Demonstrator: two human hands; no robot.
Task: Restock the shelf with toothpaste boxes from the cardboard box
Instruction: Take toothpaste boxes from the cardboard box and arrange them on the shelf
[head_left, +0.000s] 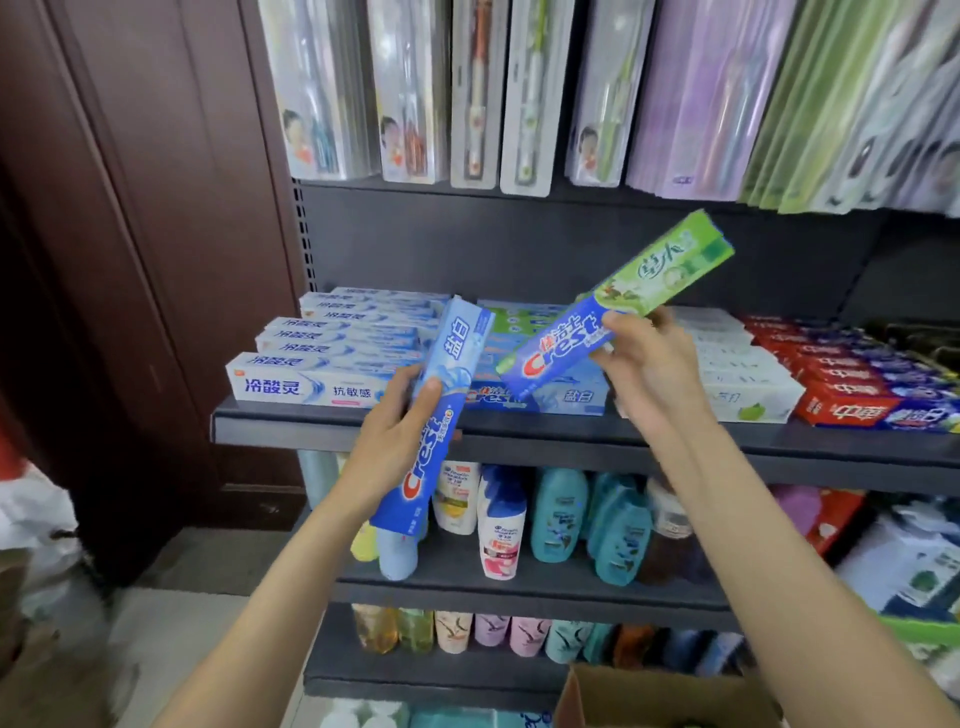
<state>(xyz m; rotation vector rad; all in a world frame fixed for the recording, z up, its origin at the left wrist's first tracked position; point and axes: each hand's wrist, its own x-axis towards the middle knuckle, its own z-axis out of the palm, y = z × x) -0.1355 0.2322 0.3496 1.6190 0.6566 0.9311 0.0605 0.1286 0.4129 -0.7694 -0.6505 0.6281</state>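
Blue toothpaste box (439, 415) gripped in left hand (395, 441); green-blue box (613, 306) pinched in right hand (644, 364). Both above the shelf (571, 434) edge, unplaced. Rows there look largely stocked. Cardboard box (670, 696) at 5 o'clock, contents hidden; remainder cannot be judged.

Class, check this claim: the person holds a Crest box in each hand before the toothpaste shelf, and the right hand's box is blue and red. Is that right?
Not quite. In the head view the right hand holds a blue and green Crest box, not blue and red. The left hand does hold a blue Crest box before the toothpaste shelf.
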